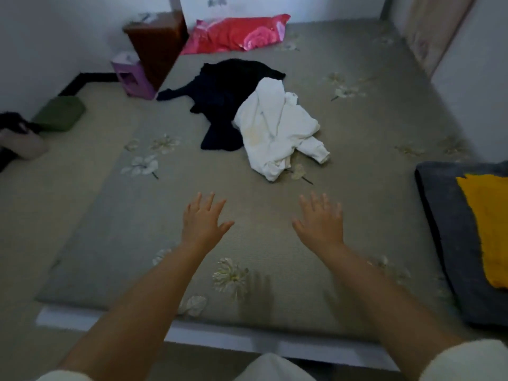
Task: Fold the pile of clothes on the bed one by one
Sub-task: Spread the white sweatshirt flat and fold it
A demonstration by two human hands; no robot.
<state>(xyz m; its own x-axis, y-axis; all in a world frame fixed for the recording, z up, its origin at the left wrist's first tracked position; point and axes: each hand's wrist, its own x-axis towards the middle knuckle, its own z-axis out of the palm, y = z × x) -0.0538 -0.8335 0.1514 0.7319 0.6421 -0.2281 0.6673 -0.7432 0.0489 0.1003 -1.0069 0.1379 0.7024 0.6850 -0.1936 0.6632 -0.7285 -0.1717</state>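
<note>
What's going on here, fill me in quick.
A person is standing at the foot of a bed, reaching both arms out over it. The left hand and right hand are open with fingers spread, holding nothing. Ahead of them lies an unfolded pile: a white garment draped partly over a dark garment. Neither has been touched yet. On the right sits a yellow cloth on a grey cushion; a red pillow lies at the far end.

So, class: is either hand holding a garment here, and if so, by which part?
Nothing is held. The left hand and right hand are open, fingers spread over the bed, short of the white garment and dark garment.
</note>
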